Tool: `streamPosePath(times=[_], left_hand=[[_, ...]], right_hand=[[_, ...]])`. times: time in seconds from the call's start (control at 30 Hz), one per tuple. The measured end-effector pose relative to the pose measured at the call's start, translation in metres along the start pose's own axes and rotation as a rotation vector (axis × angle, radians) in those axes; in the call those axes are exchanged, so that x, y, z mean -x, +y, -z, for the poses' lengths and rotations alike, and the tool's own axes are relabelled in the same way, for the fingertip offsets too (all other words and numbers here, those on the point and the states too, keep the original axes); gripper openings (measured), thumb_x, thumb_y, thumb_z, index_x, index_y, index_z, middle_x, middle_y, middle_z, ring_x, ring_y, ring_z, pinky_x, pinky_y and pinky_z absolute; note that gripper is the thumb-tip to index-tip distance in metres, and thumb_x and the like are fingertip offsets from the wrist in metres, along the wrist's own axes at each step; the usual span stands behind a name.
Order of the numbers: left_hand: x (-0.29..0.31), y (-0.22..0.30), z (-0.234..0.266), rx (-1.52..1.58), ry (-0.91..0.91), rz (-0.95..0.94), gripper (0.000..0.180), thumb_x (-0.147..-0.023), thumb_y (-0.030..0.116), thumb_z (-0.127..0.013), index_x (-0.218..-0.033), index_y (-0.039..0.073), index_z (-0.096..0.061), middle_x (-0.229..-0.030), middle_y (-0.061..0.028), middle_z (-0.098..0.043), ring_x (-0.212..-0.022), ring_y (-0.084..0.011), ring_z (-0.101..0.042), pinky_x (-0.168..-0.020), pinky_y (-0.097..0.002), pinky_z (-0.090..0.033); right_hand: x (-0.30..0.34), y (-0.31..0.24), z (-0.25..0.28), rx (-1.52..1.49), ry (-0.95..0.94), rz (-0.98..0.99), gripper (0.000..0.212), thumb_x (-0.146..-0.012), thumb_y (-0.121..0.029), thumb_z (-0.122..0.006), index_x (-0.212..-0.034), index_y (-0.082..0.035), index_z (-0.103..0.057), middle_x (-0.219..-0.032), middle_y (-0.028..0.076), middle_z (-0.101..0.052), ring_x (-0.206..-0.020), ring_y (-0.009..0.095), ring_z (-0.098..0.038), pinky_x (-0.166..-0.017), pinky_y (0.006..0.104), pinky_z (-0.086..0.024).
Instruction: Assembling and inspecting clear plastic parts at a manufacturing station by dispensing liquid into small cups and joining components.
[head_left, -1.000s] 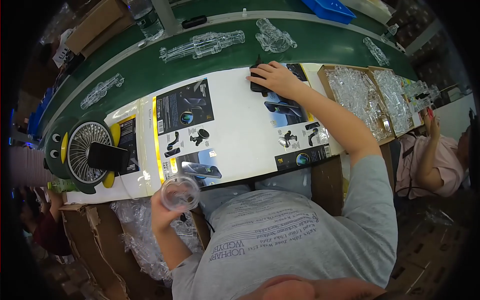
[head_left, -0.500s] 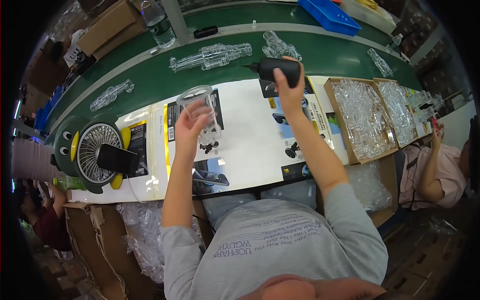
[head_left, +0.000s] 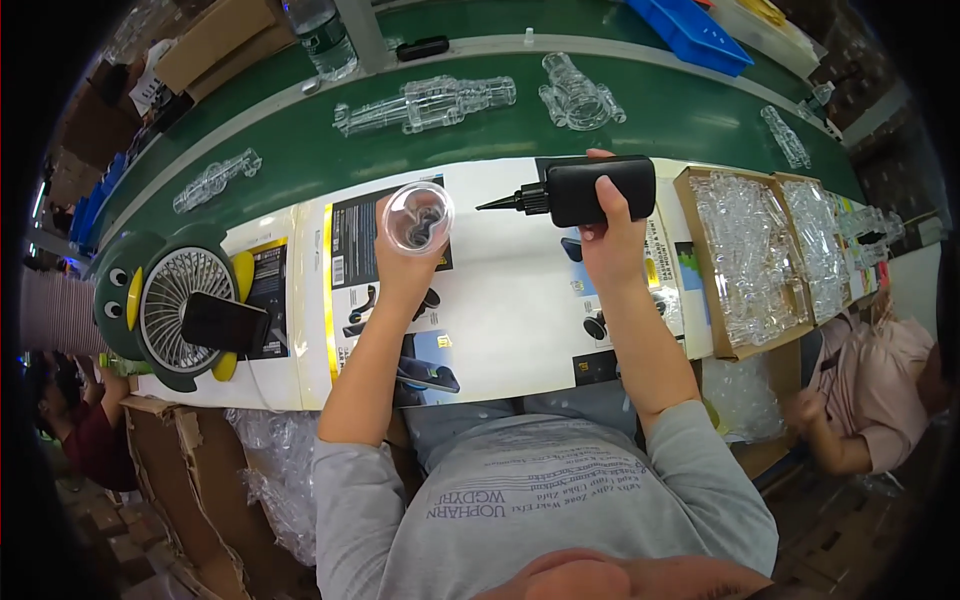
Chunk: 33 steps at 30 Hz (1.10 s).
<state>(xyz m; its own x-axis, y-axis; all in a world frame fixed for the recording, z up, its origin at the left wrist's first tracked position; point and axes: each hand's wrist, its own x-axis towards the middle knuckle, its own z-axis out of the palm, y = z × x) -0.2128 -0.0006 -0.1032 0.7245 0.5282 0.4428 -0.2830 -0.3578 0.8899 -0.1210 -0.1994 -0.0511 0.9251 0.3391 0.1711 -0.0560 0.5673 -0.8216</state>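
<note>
The left hand point(head_left: 400, 268) grasps a clear cup point(head_left: 418, 222) above the white printed sheet point(head_left: 495, 300), which lies along the near edge of the table point(head_left: 300, 155); the cup's round mouth faces up, and the fingers wrap its side, partly hidden behind it. The right hand point(head_left: 615, 250) grips a black bottle point(head_left: 575, 190), thumb across the broad near face, the other fingers mostly out of sight behind and below. The bottle lies sideways in the air, its thin nozzle point(head_left: 500, 202) pointing left, just beside the cup's rim but apart from it. The cup looks like stiff, light plastic, probably smooth enough to slip and liable to scratch or crack, so the side wall below the rim seems the best hold. The bottle looks softer and likely gives under a squeeze; how full it is cannot be seen, so its weight is uncertain, and the flat body, well behind the nozzle, suits the grip. Toward the table's far edge lie a long clear part point(head_left: 430, 105) and a rounder clear part point(head_left: 580, 98); an open box point(head_left: 704, 265) of clear pieces sits toward the right end, a penguin fan point(head_left: 185, 300) near the left.
</note>
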Motion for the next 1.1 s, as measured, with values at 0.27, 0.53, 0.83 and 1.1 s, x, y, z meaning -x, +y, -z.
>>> streamPosePath(times=[0.27,0.53,0.83,1.1], left_hand=[[0.004,0.011,0.005,-0.148,-0.076,-0.068,0.052,-0.069,0.005,-0.07,-0.114,0.001,-0.045,-0.099,-0.0081,-0.054,-0.088,-0.0156,-0.057,-0.08,-0.026,-0.044],[0.005,0.013,0.006,-0.071,-0.041,-0.034,0.052,-0.071,0.008,-0.07,-0.114,0.001,-0.042,-0.096,-0.0091,-0.058,-0.089,-0.0153,-0.056,-0.08,-0.0265,-0.044],[0.003,0.011,0.008,0.003,-0.062,0.045,0.049,-0.073,0.001,-0.066,-0.115,0.004,-0.041,-0.1,-0.0063,-0.053,-0.092,-0.014,-0.052,-0.082,-0.0251,-0.043],[0.003,0.012,0.006,-0.027,-0.028,-0.022,0.048,-0.073,0.008,-0.069,-0.113,0.002,-0.043,-0.096,-0.0093,-0.058,-0.088,-0.0154,-0.056,-0.08,-0.0259,-0.044]], right_hand=[[0.014,0.006,-0.003,0.274,-0.138,0.133,0.043,-0.075,-0.025,-0.067,-0.11,-0.005,-0.052,-0.091,0.004,-0.056,-0.069,0.007,-0.054,-0.044,0.017,-0.037],[0.007,0.017,-0.003,0.052,-0.032,0.056,0.048,-0.076,-0.024,-0.07,-0.114,-0.006,-0.047,-0.093,0.004,-0.056,-0.072,0.01,-0.054,-0.053,0.0191,-0.041],[-0.006,0.012,-0.001,-0.363,0.003,-0.212,0.046,-0.081,-0.031,-0.062,-0.119,-0.011,-0.045,-0.102,0.007,-0.055,-0.059,0.005,-0.038,-0.053,0.0173,-0.034],[-0.012,0.016,0.01,-0.389,-0.048,-0.168,0.048,-0.077,-0.026,-0.065,-0.118,-0.013,-0.043,-0.103,0.007,-0.052,-0.069,0.009,-0.043,-0.058,0.0198,-0.036]])
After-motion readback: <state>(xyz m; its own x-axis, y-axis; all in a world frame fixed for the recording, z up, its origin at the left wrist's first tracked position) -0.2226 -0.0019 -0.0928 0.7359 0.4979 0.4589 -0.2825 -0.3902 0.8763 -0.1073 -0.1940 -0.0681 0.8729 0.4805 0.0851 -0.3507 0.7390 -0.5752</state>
